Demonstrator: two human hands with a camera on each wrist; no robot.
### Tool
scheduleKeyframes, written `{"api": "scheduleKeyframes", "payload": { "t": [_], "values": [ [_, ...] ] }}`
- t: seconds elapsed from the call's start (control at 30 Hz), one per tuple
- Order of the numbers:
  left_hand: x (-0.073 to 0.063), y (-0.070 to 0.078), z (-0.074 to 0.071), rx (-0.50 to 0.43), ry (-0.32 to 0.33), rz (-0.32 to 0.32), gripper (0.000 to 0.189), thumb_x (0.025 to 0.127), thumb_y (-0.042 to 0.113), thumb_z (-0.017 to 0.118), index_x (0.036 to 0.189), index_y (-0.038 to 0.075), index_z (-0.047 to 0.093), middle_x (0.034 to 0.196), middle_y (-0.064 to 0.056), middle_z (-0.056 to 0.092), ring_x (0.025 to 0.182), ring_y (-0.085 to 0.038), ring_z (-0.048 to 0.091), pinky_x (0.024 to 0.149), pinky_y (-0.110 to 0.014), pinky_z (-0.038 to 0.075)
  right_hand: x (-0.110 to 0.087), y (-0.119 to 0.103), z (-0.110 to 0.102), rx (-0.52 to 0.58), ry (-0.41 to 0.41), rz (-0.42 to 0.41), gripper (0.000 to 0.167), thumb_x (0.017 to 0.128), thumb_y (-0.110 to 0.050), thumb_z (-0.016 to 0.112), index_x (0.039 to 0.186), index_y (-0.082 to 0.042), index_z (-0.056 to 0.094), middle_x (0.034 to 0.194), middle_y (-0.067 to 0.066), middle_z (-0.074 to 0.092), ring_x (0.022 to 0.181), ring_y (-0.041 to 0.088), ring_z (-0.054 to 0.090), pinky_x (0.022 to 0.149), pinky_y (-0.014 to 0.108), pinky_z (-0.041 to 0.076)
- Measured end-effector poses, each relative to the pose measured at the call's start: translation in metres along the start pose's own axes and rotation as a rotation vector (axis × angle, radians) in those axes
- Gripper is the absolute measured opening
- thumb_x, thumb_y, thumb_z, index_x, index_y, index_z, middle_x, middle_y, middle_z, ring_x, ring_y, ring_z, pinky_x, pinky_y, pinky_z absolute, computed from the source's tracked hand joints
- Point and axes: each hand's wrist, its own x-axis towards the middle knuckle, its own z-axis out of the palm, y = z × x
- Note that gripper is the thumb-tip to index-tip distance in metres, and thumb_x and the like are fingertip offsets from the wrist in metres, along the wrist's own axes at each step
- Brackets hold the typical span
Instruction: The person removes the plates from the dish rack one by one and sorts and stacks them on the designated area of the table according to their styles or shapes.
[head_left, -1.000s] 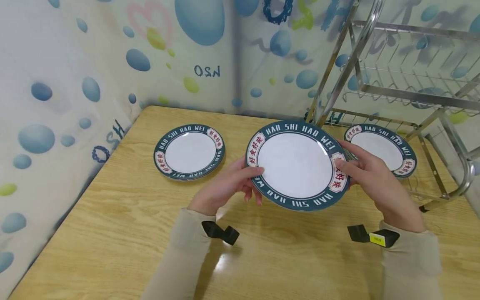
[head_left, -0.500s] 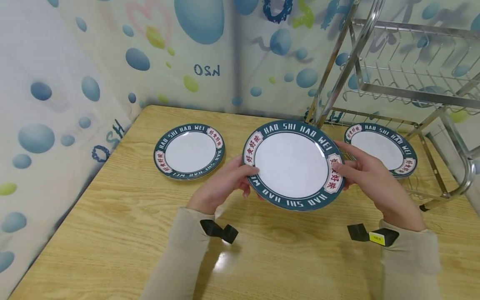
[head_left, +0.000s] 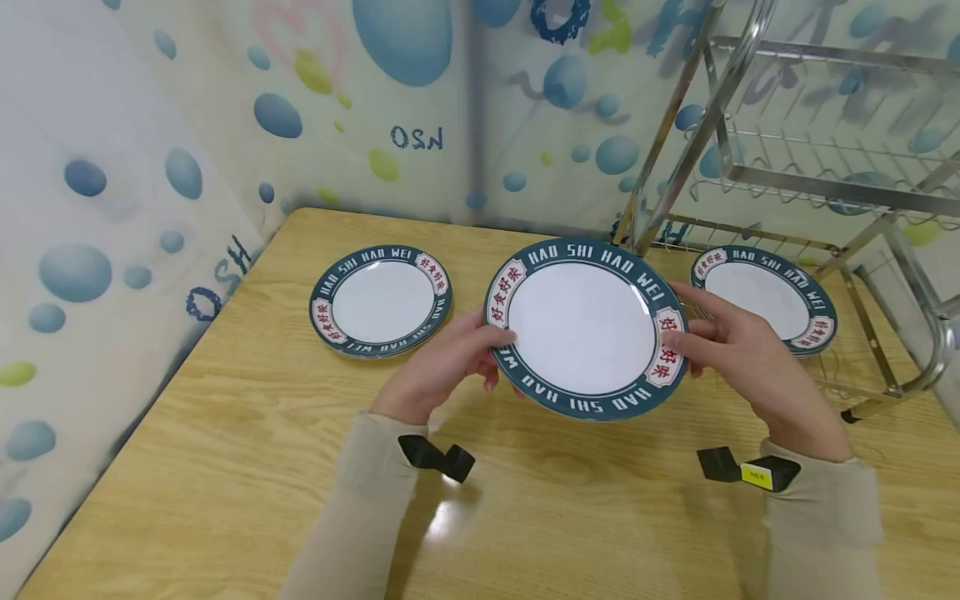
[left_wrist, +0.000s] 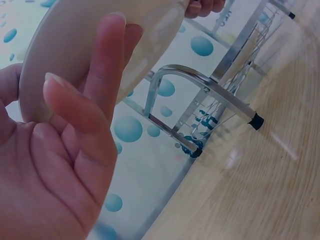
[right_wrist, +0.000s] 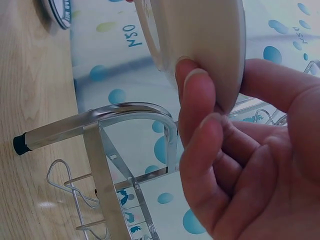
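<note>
Three plates (one between two grips), one rack.

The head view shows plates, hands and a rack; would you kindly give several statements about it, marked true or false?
1. The left hand and the right hand both grip the middle plate. True.
2. The metal rack is on the right of the view. True.
3. The left plate lies on the table. True.
4. The middle plate rests on the table. False: the hands hold it above the table.
5. The middle plate's rim is plain yellow. False: it is bluish green with lettering.
6. Only two plates show. False: a third plate shows beyond the right hand.
</note>
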Motion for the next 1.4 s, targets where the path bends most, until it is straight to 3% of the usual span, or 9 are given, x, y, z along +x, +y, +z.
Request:
{"api": "scheduleKeyframes", "payload": {
  "t": [0.2, 0.4, 0.53, 1.4],
  "values": [
    [0.0, 0.001, -0.002, 0.021, 0.032, 0.007, 0.037, 0.09, 0.02, 0.047, 0.127, 0.017, 0.043, 0.089, -0.013, 0.063, 0.065, -0.024, 0.054, 0.053, -0.029, 0.043, 0.0, 0.003, -0.002, 0.009, 0.031, -0.036, 0.06, 0.087, -0.041, 0.052, 0.14, -0.028, 0.027, 0.087, 0.01, 0.062, 0.071, 0.025, 0.055, 0.064, 0.03, 0.047],
    [-0.002, -0.003, -0.01, 0.025, 0.091, 0.012, 0.033, 0.09, 0.02, 0.048, 0.121, 0.011, 0.047, 0.087, -0.013, 0.062, 0.063, -0.023, 0.053, 0.052, -0.029, 0.042, 0.001, 0.01, -0.005, 0.117, 0.077, -0.087, 0.049, 0.091, -0.034, 0.047, 0.137, -0.024, 0.033, 0.085, 0.013, 0.062, 0.067, 0.025, 0.056, 0.059, 0.029, 0.048],
    [-0.003, -0.003, -0.013, 0.029, 0.114, 0.006, 0.031, 0.091, 0.02, 0.047, 0.12, 0.009, 0.048, 0.085, -0.013, 0.063, 0.062, -0.023, 0.053, 0.052, -0.029, 0.042, 0.001, 0.012, -0.006, 0.128, 0.095, -0.119, 0.046, 0.092, -0.031, 0.046, 0.136, -0.022, 0.036, 0.086, 0.014, 0.061, 0.065, 0.024, 0.056, 0.057, 0.029, 0.048],
    [-0.007, 0.002, -0.019, 0.015, 0.153, -0.029, 0.035, 0.091, 0.028, 0.048, 0.123, 0.015, 0.046, 0.089, -0.014, 0.063, 0.061, -0.021, 0.051, 0.052, -0.028, 0.042, 0.0, 0.022, -0.017, 0.134, 0.147, -0.101, 0.044, 0.093, -0.032, 0.044, 0.135, -0.019, 0.039, 0.085, 0.009, 0.062, 0.065, 0.023, 0.056, 0.058, 0.027, 0.048]
  ]
}}
